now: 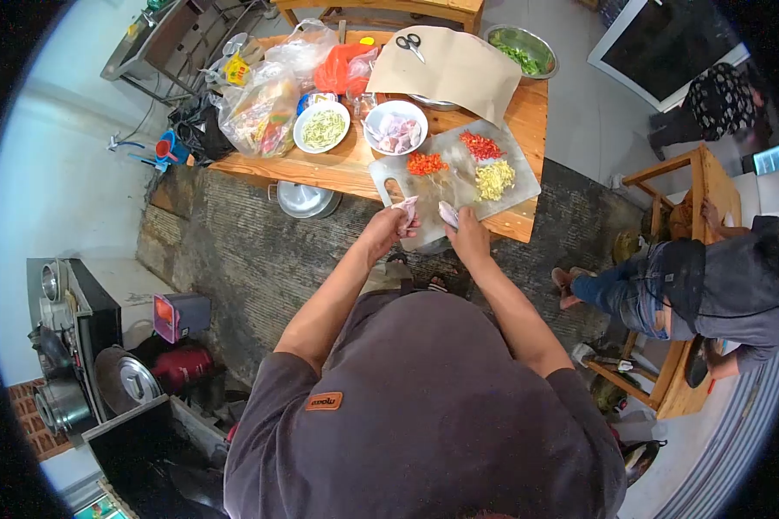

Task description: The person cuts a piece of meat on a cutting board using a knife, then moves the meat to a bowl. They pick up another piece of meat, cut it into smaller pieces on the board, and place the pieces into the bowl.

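Observation:
Over the near edge of the cutting board (440, 186), my left hand (388, 233) is closed on a pale pink piece of raw meat (408, 208). A short way to its right, my right hand (469, 237) grips a similar pale pink piece (448, 214). The two pieces are apart. On the board lie chopped orange-red pepper (426, 163), chopped red pepper (481, 146) and a pale yellow chopped heap (495, 180). Behind the board's left side, a white bowl (395, 127) holds more pinkish raw pieces.
Left on the wooden table (342, 179) are a bowl of pale green shreds (323, 127) and plastic bags (264, 112). Scissors (410, 45) rest on brown paper (446, 71). A metal bowl of greens (521, 54) stands far right. A person (710, 285) works at another table.

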Motion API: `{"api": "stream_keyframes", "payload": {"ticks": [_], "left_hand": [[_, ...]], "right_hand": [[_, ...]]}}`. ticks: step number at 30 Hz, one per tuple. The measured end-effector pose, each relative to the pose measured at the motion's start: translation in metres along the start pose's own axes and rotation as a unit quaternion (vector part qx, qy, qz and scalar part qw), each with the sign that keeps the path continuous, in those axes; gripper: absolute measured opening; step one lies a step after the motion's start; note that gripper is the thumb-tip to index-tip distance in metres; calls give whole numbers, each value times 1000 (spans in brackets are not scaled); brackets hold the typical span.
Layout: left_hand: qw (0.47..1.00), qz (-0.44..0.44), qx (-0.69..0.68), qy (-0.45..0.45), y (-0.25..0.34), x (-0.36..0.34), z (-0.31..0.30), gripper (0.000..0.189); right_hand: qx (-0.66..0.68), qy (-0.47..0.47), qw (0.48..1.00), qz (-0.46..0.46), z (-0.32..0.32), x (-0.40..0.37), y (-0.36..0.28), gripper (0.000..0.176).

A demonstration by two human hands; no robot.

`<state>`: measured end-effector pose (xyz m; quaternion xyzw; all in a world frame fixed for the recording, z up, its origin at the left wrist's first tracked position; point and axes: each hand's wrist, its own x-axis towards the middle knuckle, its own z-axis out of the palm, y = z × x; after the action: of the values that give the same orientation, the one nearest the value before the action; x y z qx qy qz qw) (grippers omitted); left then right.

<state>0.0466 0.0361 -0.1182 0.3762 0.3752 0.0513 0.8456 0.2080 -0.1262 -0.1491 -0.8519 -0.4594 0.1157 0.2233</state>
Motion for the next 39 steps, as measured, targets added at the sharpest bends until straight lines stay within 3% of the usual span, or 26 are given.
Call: {"api": "stream_keyframes", "payload": {"ticks": [3, 14, 19, 24, 26, 28, 32, 37, 38, 39], "left_hand": [[999, -12, 24, 27, -6, 15, -4, 39], [998, -43, 42, 31, -13, 51, -12, 32], [997, -61, 33, -35, 0, 52, -5, 33], [989, -45, -42, -138, -14, 70, -6, 30], [992, -17, -61, -113, 0, 55, 1, 30], [991, -8, -101, -84, 15, 45, 2, 30], [984, -25, -135, -112, 43, 38, -4, 28], [997, 73, 14, 7, 82, 72, -14, 35], [969, 193, 134, 76, 90, 82, -18, 44], [908, 304, 250, 143, 97, 92, -22, 53]], "right_hand": [[-4, -37, 999, 22, -3, 9, -4, 42], [93, 2, 989, 113, 5, 17, -10, 39], [173, 38, 970, 165, 6, 14, -34, 37], [191, 55, 971, 133, 4, 7, -90, 45], [184, 59, 967, 166, -4, 4, -111, 48], [300, 48, 940, 152, -6, 2, -115, 41], [424, 56, 886, 178, -11, 3, -116, 30], [430, 91, 877, 196, -24, -7, -98, 22], [417, 81, 882, 205, -25, -11, -91, 22], [401, 81, 888, 208, -29, -15, -90, 23]]}}
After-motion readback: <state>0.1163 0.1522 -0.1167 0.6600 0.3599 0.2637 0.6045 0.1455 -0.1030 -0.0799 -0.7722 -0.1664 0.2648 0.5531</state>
